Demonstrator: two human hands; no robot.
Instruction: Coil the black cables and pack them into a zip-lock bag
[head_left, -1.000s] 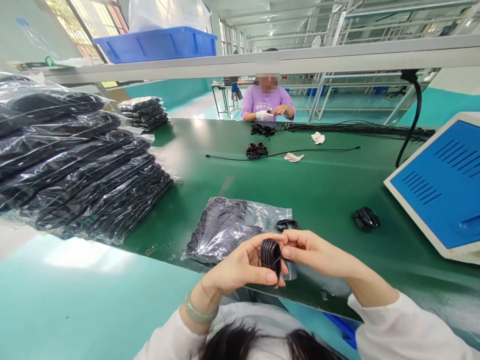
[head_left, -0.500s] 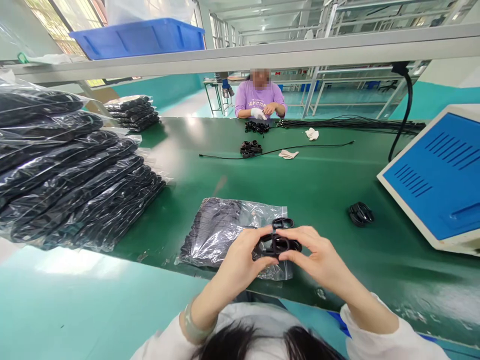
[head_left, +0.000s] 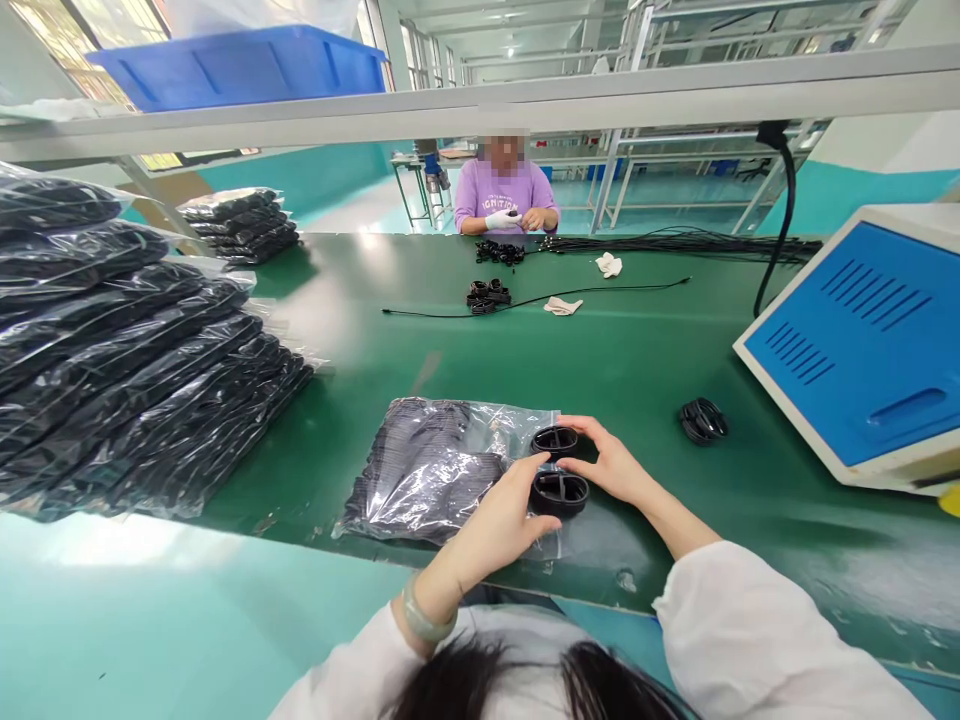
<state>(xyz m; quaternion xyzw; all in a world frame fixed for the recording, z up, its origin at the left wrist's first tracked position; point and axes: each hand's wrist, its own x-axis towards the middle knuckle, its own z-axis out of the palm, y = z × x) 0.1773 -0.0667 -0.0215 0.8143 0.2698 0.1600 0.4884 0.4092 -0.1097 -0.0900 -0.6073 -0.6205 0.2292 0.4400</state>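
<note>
A coiled black cable bundle [head_left: 559, 493] lies flat on the edge of a clear plastic bag of black cables [head_left: 435, 465] on the green belt [head_left: 645, 360]. My left hand [head_left: 499, 520] pinches the bundle's left side with thumb and fingertips. My right hand [head_left: 611, 465] is stretched out beside it. Its thumb is by the bundle and its fingertips touch a second coiled bundle [head_left: 555, 439] just behind. A white sleeve covers my right forearm.
Stacked bags of black cables [head_left: 142, 360] fill the left. A blue-and-white machine [head_left: 862, 340] stands at the right, with a loose coil [head_left: 703, 420] near it. Across the belt a person in a purple shirt [head_left: 506, 195] handles coils [head_left: 489, 296], a long cable [head_left: 615, 291] and cloths [head_left: 561, 305].
Both hands have gone down and forward, turning the coiled bundle from upright to flat and laying it on the bag. My right hand has spread towards the second coil.
</note>
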